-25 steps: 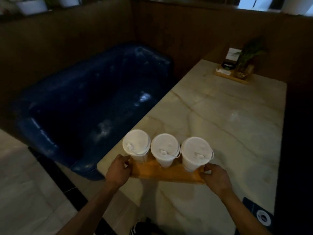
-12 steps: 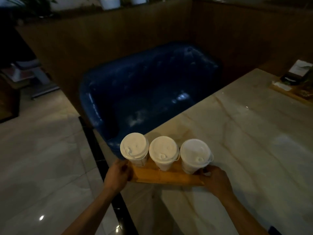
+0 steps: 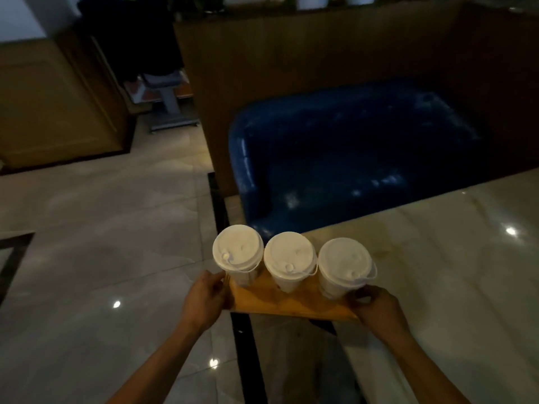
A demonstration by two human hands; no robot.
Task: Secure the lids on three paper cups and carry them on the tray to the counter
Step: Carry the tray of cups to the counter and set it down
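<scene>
A wooden tray (image 3: 280,304) is held in the air at the corner of the marble table (image 3: 455,258). Three white paper cups stand on it in a row, each with a white lid on: the left cup (image 3: 237,252), the middle cup (image 3: 289,259) and the right cup (image 3: 344,265). My left hand (image 3: 205,300) grips the tray's left end. My right hand (image 3: 379,309) grips its right end, fingers curled by the right cup's base. The tray's underside is hidden.
A blue leather sofa (image 3: 350,158) stands behind the table against a wooden partition (image 3: 291,59). Glossy tiled floor (image 3: 102,228) spreads to the left, crossed by a black strip (image 3: 218,205). A wooden cabinet (image 3: 52,106) and a metal stand (image 3: 169,106) lie at the far left.
The view has swung left, away from the table toward the floor. The tray with the three cups has travelled left with both hands, now hanging past the table's corner.
</scene>
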